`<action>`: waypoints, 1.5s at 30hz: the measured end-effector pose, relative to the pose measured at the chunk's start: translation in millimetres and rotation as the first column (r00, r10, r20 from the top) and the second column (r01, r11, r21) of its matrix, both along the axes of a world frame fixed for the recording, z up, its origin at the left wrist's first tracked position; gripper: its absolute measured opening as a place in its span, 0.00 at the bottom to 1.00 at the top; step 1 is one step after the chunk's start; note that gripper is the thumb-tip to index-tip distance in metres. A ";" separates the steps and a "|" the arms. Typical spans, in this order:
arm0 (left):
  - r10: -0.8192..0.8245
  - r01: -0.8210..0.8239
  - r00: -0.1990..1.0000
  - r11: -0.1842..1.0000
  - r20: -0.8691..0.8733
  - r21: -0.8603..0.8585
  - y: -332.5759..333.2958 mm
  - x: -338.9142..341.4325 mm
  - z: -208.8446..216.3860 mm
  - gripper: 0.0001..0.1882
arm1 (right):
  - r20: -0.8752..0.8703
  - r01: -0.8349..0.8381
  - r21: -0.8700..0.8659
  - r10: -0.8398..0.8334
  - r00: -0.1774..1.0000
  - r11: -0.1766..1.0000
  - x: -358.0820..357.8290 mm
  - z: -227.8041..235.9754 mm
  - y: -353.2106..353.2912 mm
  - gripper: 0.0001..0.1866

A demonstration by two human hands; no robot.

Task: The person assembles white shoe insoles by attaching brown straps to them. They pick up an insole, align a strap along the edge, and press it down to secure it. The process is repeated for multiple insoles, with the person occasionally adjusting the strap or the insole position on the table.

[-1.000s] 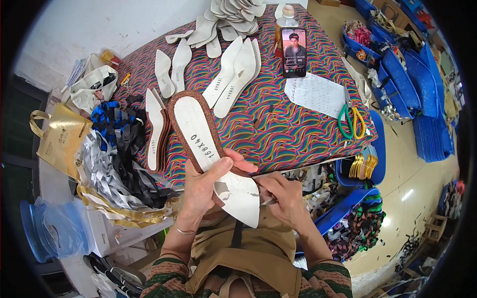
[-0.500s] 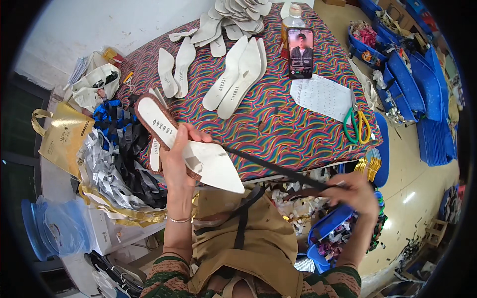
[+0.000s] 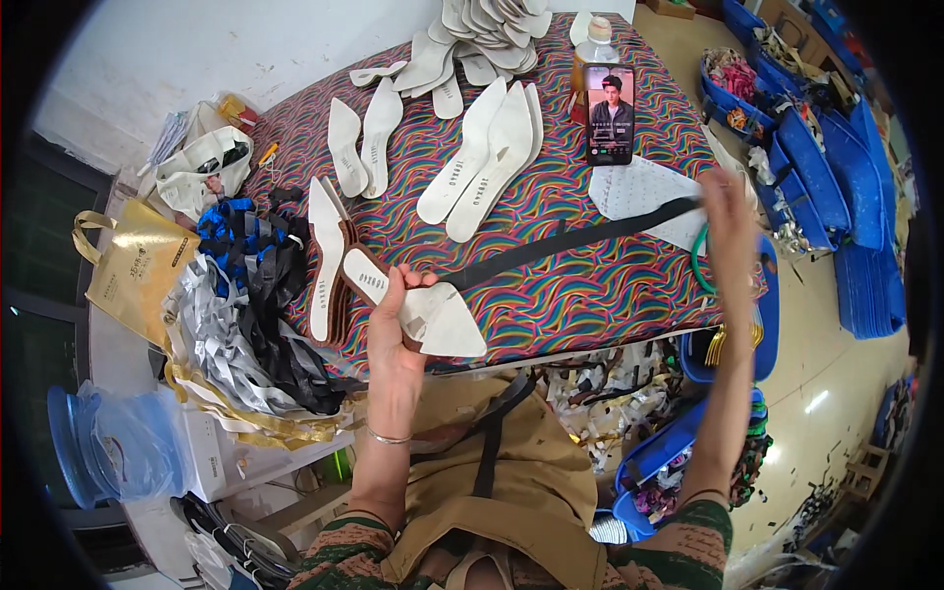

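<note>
My left hand point(image 3: 393, 329) is closed around a white pointed shoe insole point(image 3: 447, 326) with a brown edge, held just above the table's front edge. A black strip point(image 3: 580, 242) runs taut from the insole, up and across to the right. Its far end is in my right hand point(image 3: 728, 211), which is smeared by motion but closed on the strip. That hand is raised over the table's right side, covering part of the green-handled scissors point(image 3: 702, 264). Beside my left hand stands a stack of brown-edged insoles point(image 3: 326, 270).
On the patterned tablecloth point(image 3: 580, 305) lie more white insoles point(image 3: 482, 162), a written paper point(image 3: 629, 187), a phone point(image 3: 611, 116) and a bottle point(image 3: 598, 44). Silver and black strips point(image 3: 241, 324) hang at the left. Blue bins point(image 3: 801, 182) stand at the right.
My right hand has swung up and away from the front edge to the table's right side, drawing the strip with it. My left hand has shifted right with the insole, uncovering the stack.
</note>
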State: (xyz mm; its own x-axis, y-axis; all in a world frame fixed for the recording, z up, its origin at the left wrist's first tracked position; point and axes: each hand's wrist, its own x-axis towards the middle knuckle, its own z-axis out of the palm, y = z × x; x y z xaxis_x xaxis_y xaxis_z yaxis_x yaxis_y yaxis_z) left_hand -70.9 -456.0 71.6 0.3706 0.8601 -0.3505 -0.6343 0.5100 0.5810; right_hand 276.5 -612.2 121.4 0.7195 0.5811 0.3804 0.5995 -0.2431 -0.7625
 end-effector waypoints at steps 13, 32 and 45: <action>0.077 -0.053 0.984 0.988 -0.160 0.145 -39.4 5.1 26.1 0.09 | -0.789 0.055 0.573 0.569 -0.231 0.818 -248.2 -54.1 12.2 0.08; 0.064 -0.037 0.990 0.978 -0.127 0.204 -52.5 1.8 28.9 0.12 | -0.762 0.041 0.648 0.646 0.042 0.761 -254.9 -65.8 11.8 0.06; -0.043 0.132 0.977 0.891 -0.210 0.435 -62.6 0.4 55.1 0.08 | 0.075 -0.643 0.162 0.640 0.765 0.749 -192.8 -26.3 0.4 0.16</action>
